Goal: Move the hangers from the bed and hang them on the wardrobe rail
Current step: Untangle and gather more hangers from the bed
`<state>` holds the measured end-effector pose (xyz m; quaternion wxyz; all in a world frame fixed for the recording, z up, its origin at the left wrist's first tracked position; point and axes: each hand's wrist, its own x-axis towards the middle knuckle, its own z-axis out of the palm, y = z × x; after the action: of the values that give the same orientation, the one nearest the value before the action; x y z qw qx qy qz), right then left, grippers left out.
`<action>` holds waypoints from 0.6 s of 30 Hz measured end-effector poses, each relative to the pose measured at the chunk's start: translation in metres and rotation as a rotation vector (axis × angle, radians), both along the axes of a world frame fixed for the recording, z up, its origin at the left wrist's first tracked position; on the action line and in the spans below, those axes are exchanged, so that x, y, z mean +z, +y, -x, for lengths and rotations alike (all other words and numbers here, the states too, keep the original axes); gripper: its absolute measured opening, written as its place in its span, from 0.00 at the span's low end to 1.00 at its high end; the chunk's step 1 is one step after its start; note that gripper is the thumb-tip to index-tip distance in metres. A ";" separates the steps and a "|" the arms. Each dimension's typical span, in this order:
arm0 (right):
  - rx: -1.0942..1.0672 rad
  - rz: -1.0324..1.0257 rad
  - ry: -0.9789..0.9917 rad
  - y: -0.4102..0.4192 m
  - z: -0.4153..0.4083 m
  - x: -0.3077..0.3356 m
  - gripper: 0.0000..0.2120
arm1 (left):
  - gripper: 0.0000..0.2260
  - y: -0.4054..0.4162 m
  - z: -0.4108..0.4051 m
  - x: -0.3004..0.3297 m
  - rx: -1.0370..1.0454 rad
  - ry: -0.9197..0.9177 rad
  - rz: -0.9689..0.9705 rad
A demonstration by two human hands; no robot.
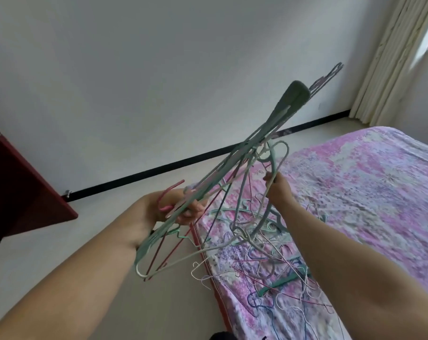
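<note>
Above the bed's [370,192] edge we grip a bundle of hangers [232,163] in our left hand [168,207] and one hook in our right hand [278,190]; light, stiff and tangle-prone, they seem best carried by the hooks.

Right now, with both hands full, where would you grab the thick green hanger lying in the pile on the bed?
Take the thick green hanger by its flat bar, from above, fingers pinching across the bar. It lies flat on the bed under thin wire hangers, so its hook is hard to make out and likely tangled. I'd lift slowly. The left hand grips a bundle; the right hand pinches a pale hanger.
</note>
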<state>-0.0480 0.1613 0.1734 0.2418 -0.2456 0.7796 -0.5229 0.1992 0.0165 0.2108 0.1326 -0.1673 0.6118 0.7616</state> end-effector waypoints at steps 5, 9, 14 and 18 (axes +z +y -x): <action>0.006 -0.035 0.063 -0.015 -0.027 0.011 0.11 | 0.12 0.010 -0.034 0.021 0.000 0.020 -0.137; -0.010 0.001 0.046 -0.028 -0.053 0.015 0.13 | 0.10 0.013 -0.064 0.032 0.107 0.067 -0.161; -0.049 -0.036 0.078 -0.038 -0.090 0.016 0.13 | 0.07 0.044 -0.116 0.043 0.437 0.027 0.254; 0.070 -0.110 0.104 -0.049 -0.129 0.019 0.12 | 0.08 0.037 -0.162 0.026 0.246 -0.084 0.108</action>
<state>0.0808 0.1123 0.1927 0.2321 -0.2858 0.8096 -0.4571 0.3613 0.0535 0.2368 0.0545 -0.2799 0.6206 0.7304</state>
